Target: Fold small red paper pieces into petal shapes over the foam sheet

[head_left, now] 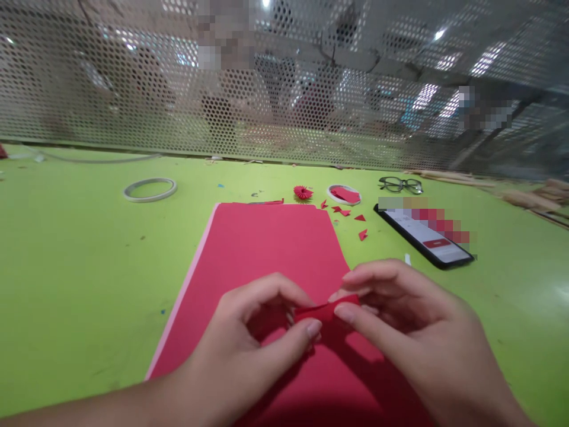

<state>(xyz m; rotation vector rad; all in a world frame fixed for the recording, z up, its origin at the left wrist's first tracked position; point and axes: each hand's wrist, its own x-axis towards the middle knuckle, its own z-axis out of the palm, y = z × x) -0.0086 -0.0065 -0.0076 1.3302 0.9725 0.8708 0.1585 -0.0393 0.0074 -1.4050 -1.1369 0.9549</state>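
Note:
A small folded piece of red paper (326,312) is held between both hands, above a stack of large red sheets (271,243). My left hand (260,335) pinches its left end between thumb and fingers. At its right end, my right hand (406,317) grips it with thumb and fingertips. The large sheets lie flat on the green table (89,284), with a pale pink edge showing along their left side. Parts of the folded piece are hidden behind the fingertips.
Beyond the sheets lie a pleated red rosette (303,193), a white ring with red paper (344,194) and several red scraps (360,218). Glasses (400,185) and a phone (424,235) are at right, a tape roll (150,189) at left. A perforated metal screen (178,89) stands behind.

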